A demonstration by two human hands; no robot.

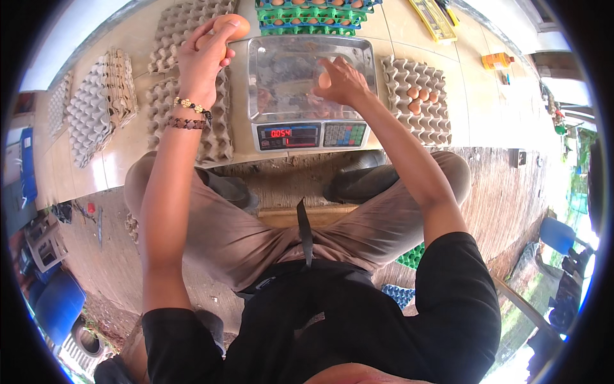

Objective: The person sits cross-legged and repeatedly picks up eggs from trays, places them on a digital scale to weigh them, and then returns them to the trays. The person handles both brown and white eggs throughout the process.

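My left hand (204, 65) is raised over the grey pulp egg trays, gripping brown eggs (233, 27); a second egg shows partly between its fingers. Below it, two beaded bracelets circle the wrist. My right hand (346, 82) is above the steel pan of a digital scale (283, 106), thumb and fingers spread around a brown egg (324, 80). That egg appears to rest on the pan, and the hand does not look closed on it. Red digits glow on the scale's display (289, 137), left of its keypad (344, 135).
Pulp egg trays (220, 120) lie left of the scale, beside a leaning tray stack (91, 108). Right of it, a pulp tray (417, 124) holds several eggs. Green and blue plastic trays (312, 19) with eggs stand behind. An orange bottle (496, 61) lies at far right.
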